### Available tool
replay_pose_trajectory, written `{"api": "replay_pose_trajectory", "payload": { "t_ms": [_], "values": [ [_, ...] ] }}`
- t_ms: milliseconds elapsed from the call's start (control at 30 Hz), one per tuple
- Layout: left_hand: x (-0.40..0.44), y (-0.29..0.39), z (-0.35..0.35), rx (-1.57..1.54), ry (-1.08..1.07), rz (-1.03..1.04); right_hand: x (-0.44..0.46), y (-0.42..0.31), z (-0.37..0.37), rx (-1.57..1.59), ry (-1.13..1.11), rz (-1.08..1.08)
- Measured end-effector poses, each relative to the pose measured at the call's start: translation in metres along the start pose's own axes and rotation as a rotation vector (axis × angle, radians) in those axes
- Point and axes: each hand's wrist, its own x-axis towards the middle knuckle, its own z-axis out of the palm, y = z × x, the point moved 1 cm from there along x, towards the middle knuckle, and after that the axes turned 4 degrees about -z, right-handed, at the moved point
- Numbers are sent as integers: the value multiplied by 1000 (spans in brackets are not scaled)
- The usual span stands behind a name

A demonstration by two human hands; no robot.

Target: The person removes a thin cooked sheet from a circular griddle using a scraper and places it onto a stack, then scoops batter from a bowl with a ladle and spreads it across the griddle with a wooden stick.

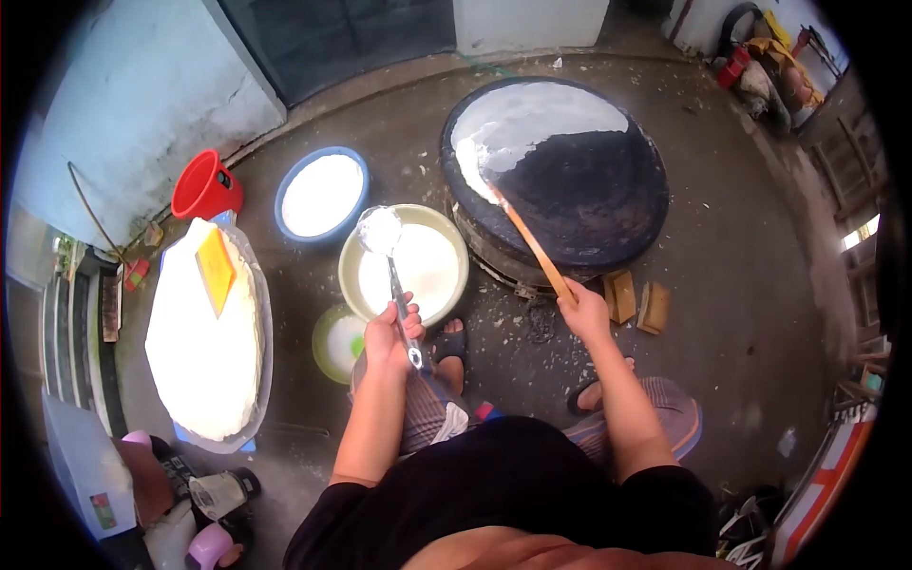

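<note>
1. The right hand (583, 306) grasps the near end of a long, light-brown wooden stick (532, 245), fingers wrapped round it.
2. The left hand (394, 334) grips the handle of a long silver metal ladle (396, 285). The ladle's white-coated bowl reaches ahead of this hand, above a round, pale cream basin (345, 275) of white liquid (427, 261).
3. Ahead of the right hand stands a large, round black griddle (594, 204). The stick's far end meets the left edge of a thin white layer (532, 114), which covers the far and left part; the side nearer the hand is bare black.
4. For an even layer, I judge that the stick should run low and level with light pressure, in smooth curves along the ragged edge. Holding the ladle over the basin seems wise, as drips would fall back in.
5. Just right of the right hand lie yellowish-brown blocks (654, 307).
6. Ahead-left of the left hand is a round blue basin (279, 204) with white contents; farther left, a red plastic bucket (211, 193). Well to the left, a flat yellow scraper (217, 271) rests on a broad white oval mound (204, 361), its material unclear.
7. The bucket bears a dark label, too small to read; no brand is legible.
</note>
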Motion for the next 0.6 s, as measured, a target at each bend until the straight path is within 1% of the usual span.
{"api": "replay_pose_trajectory", "payload": {
  "t_ms": [33,67,133,167,200,233,267,300,333,400,433,500,600],
  "values": [
    [-2,1,1,4,16,2,-3,-3,5,-77,94,-66],
    [-2,1,-1,1,17,3,0,-9,14,-78,92,-68],
    [-2,2,-3,40,11,10,16,-33,36,-131,147,19],
    [-4,2,-1,30,26,2,31,-51,47,-177,74,10],
    [-7,2,1,33,27,4,46,-67,62,-136,112,-39],
    [-10,2,2,39,25,0,62,-83,75,-82,93,-127],
    [-10,3,1,46,26,-4,80,-99,90,-167,-12,-89],
    [-9,2,-2,5,3,-19,102,-105,116,-262,19,-161],
    [-10,2,-3,9,6,-14,117,-119,129,-324,-17,-155],
    [-13,3,-3,11,4,-29,141,-135,154,-345,-51,-122],
    [-13,3,-5,-1,-1,-26,144,-136,159,-341,-52,-122],
    [-14,6,-7,0,-16,-21,146,-133,163,-272,-14,-38],
    [-14,9,-12,-10,-33,-16,99,-122,143,-219,46,-38]
  ]
}}
